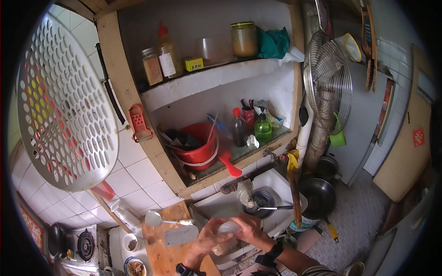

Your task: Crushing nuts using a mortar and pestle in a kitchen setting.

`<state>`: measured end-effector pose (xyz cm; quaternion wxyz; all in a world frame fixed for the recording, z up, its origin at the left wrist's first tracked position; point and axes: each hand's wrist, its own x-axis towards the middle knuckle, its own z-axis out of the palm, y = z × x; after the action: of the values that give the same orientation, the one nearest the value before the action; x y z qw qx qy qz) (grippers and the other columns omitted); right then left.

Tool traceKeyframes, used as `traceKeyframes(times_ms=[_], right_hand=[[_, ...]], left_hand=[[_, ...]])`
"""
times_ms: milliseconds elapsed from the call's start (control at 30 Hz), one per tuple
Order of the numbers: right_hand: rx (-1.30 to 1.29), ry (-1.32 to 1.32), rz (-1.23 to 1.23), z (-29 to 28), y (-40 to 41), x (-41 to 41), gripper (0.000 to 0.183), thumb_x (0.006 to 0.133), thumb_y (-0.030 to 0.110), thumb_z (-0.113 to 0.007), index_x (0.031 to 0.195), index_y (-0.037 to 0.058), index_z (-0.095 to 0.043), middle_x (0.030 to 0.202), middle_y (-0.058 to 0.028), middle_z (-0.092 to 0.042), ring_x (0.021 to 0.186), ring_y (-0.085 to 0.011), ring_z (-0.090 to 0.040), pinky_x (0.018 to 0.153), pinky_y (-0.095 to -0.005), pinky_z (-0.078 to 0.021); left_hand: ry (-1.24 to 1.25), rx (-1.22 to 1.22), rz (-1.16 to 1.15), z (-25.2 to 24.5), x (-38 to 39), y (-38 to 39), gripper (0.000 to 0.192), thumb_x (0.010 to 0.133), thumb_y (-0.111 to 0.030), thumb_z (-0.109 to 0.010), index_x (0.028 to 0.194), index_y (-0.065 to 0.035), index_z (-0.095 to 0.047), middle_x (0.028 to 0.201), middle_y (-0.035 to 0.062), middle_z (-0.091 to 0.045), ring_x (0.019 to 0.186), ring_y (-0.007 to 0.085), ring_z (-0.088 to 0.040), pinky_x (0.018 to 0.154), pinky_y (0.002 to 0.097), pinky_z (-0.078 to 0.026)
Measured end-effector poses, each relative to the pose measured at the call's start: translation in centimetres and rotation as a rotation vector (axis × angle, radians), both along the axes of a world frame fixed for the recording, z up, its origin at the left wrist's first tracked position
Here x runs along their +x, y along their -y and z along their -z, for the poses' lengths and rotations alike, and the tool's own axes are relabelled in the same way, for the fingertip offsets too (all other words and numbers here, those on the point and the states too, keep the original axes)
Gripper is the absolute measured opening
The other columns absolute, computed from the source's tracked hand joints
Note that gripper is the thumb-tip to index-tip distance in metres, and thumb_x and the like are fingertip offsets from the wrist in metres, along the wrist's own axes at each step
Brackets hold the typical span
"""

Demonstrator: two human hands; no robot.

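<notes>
Both of my hands meet over the near edge of the sink, beside the wooden board. My left hand (pixel 209 238) and my right hand (pixel 248 227) close around a pale, translucent rounded thing (pixel 229 227), perhaps a plastic bag or bowl. A pale lump (pixel 221 246) shows just below my fingers; what it is cannot be told. On the wooden cutting board (pixel 155 238) lie a cleaver (pixel 181 235) and a metal spatula (pixel 155 218). The white sink (pixel 221 205) holds a black basin (pixel 264 203) and a ladle (pixel 272 208) with a dark handle.
A small white bowl (pixel 131 242) and a patterned bowl of food (pixel 134 267) stand left of the board, near a gas burner (pixel 85 245). Above are shelves with a red bucket (pixel 197 148) and bottles. A large perforated metal skimmer (pixel 65 103) hangs at left; a wok (pixel 317 196) is at right.
</notes>
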<state>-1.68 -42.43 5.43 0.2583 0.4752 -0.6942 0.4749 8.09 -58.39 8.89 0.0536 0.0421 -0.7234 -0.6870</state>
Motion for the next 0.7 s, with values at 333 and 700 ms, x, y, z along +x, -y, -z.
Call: traceKeyframes(times_ms=[333, 700], right_hand=[[-0.123, 0.519, -0.322, -0.4, 0.7, -0.3, 0.057, 0.083, 0.031, -0.063, 0.129, 0.0033, -0.045, 0.114, -0.0193, -0.058, 0.102, -0.0353, -0.061, 0.085, -0.0381, -0.0486], [-0.309, 0.904, -0.455, 0.6, 3.2, 2.3, 0.048, 0.087, 0.018, -0.036, 0.132, 0.0011, -0.041, 0.129, -0.0136, -0.044, 0.120, -0.0243, -0.044, 0.100, -0.0357, -0.0366]], left_hand=[[-0.206, 0.554, -0.451, -0.8, -3.9, -2.9, 0.004, 0.084, -0.001, -0.064, 0.086, -0.0032, -0.061, 0.078, 0.0044, -0.063, 0.068, 0.0123, -0.060, 0.064, 0.0261, -0.051], [-0.548, -0.765, -0.613, -0.1, -4.0, -4.5, 0.036, 0.097, -0.030, -0.052, 0.116, -0.0003, -0.056, 0.107, 0.0202, -0.055, 0.093, 0.0322, -0.056, 0.082, 0.0367, -0.047]])
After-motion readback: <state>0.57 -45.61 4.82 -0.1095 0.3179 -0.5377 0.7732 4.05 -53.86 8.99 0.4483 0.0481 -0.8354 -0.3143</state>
